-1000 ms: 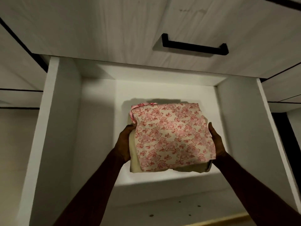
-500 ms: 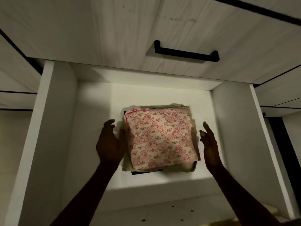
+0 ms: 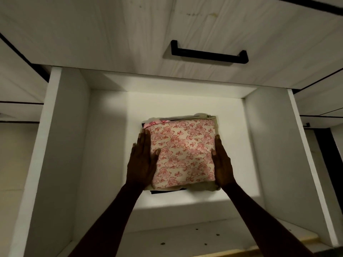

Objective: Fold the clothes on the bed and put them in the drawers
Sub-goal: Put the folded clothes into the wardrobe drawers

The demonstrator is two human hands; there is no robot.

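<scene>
Stack of folded clothes: it lies on the white floor of the open drawer, about mid-floor, clear of every wall. Topmost item is a cream cloth printed with pink flowers, folded to a rough square. Beneath it a beige layer shows along the 6 o'clock and 12 o'clock edges, and a dark layer peeks out at the 7 o'clock corner. A plain pink fold shows at the 11 o'clock corner.

Your left hand: it lies flat against the 9 o'clock side of the stack, fingers straight and together, pointing toward 12 o'clock, thumb resting on the floral top. The grip is loose and apart, clamped on nothing.

Your right hand: it lies flat against the 3 o'clock side of the stack, fingers straight, pointing toward 12 o'clock. The grip is likewise apart, pressing and not pinching.

Both forearms reach in from 6 o'clock, one from either side.

Upper drawer front: pale wood grain, it overhangs the open drawer at 12 o'clock. Black bar handle: fixed on that front, right of centre.

Further pale drawer fronts, split by dark gaps, flank the open drawer at 9 and 3 o'clock.
</scene>
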